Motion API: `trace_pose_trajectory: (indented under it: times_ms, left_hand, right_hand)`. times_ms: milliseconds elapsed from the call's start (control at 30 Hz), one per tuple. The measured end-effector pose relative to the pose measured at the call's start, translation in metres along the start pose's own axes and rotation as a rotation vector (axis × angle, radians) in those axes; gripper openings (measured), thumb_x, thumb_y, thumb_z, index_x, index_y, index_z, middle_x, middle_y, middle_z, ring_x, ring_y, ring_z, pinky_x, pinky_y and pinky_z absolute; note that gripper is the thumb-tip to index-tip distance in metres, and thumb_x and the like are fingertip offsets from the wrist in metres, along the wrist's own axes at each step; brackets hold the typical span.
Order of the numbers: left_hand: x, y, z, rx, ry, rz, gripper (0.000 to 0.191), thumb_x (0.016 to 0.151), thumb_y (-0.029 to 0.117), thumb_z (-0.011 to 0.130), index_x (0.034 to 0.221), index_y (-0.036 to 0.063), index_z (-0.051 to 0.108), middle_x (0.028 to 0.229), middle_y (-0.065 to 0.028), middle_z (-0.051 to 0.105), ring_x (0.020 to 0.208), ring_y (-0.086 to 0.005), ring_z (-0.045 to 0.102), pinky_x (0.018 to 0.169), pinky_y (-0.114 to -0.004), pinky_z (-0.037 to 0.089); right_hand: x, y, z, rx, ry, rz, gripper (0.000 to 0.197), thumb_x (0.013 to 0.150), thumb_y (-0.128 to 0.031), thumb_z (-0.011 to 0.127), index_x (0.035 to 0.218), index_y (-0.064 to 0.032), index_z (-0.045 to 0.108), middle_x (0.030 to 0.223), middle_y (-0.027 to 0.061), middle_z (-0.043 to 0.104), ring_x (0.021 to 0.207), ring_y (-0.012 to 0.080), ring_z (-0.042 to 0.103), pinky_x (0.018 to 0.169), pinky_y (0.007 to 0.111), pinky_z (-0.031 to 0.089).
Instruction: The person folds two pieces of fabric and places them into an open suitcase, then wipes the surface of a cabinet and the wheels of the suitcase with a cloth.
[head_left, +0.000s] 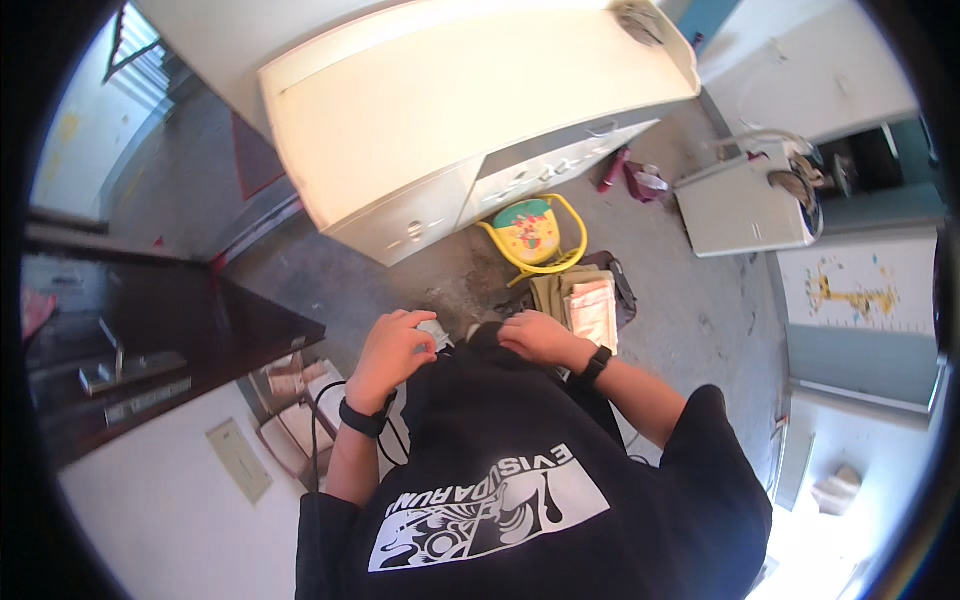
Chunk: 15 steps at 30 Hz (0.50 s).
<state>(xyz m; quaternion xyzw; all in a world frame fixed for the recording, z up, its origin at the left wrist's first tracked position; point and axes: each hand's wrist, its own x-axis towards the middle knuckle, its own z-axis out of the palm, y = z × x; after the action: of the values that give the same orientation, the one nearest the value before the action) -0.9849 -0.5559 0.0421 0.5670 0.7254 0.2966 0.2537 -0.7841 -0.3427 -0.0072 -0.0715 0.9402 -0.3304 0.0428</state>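
My left hand (396, 349) hovers in front of my body at the edge of my black T-shirt (525, 420). Its thumb and index finger are curved and apart, with nothing visible between them. Just past those fingertips shows a whitish thing (433, 330), partly hidden, perhaps a shoe. My right hand (541, 339) has its fingers curled down against black cloth (486, 341); whether it grips the cloth is unclear. A dark band circles each wrist. Beyond the right hand lie folded olive cloth (553, 294) and folded pale pink cloth (594, 306) on a dark bag-like thing (624, 289).
A yellow child's chair (531, 232) stands before a long cream cabinet (465, 112). To the right is a white appliance (739, 202) with cloth at its top. A dark wooden door (247, 330) juts in from the left. Maroon items (643, 182) lie near the cabinet.
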Motion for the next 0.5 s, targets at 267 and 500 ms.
trace_pose_trajectory:
  times_ms: [267,500]
  left_hand:
    - [-0.059,0.033,0.057,0.096,-0.023,-0.338,0.013,0.057,0.013,0.076,0.064,0.0105,0.066,0.123,-0.0091,0.059,0.103,-0.0327,0.056,0.087,-0.038,0.044]
    - [-0.118,0.09,0.089,0.004,-0.102,-0.454,0.015,0.059,0.011,0.077,0.067,0.0054,0.066,0.12,-0.0101,0.061,0.095,-0.032,0.06,0.083,-0.038,0.048]
  right_hand:
    - [-0.172,0.136,0.103,0.03,-0.176,0.75,0.02,0.078,-0.02,0.053,0.084,-0.0032,0.062,0.083,0.0203,0.064,0.08,0.0393,0.061,0.07,0.046,0.049]
    - [-0.318,0.135,0.166,0.091,-0.351,1.11,0.025,0.079,-0.025,0.052,0.082,-0.0086,0.071,0.074,0.0145,0.067,0.067,0.0258,0.065,0.067,0.038,0.051]
